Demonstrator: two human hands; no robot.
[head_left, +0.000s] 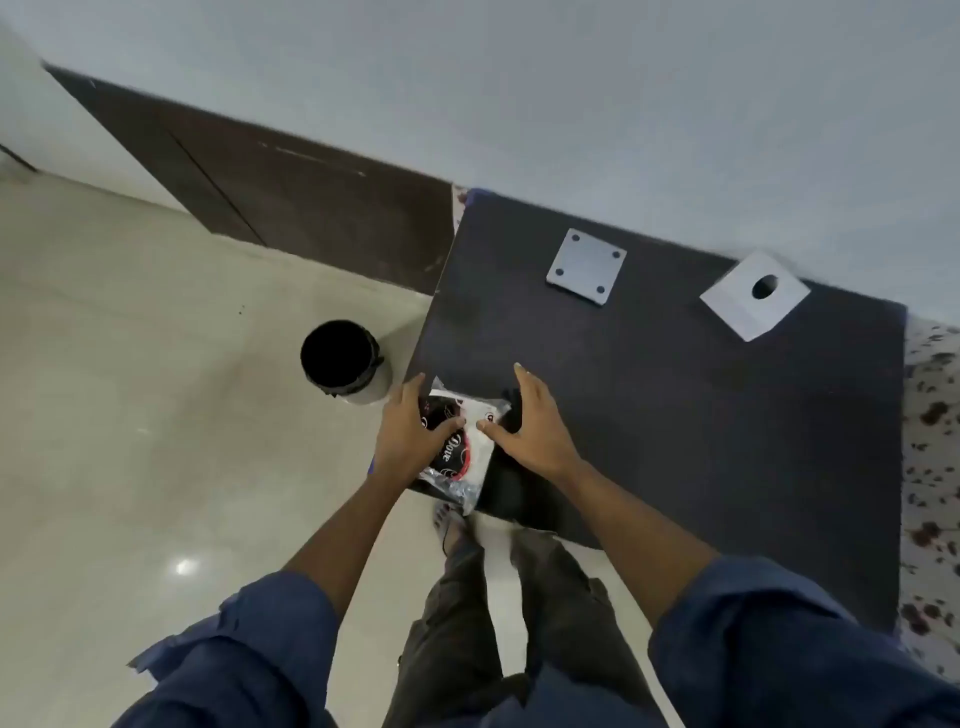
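Gripping the packet (470, 449) with my left hand (410, 441), thumb lying across its top. My right hand (530, 431) is lying flat and unclenched, fingers straight, thumb tip touching the packet, palm over a dark thing (506, 488) I cannot identify.

The packet is sitting at the near left corner of the table (675, 415), its lower end hanging past the near edge.

I am judging the work as barely begun: the packet is not yet lifted or opened.

The table's middle is offering free room. The plate (587, 267) and block (753, 296) are sitting along the table's far side, well apart from the packet. The bin (340, 358) is standing near the table's left edge.
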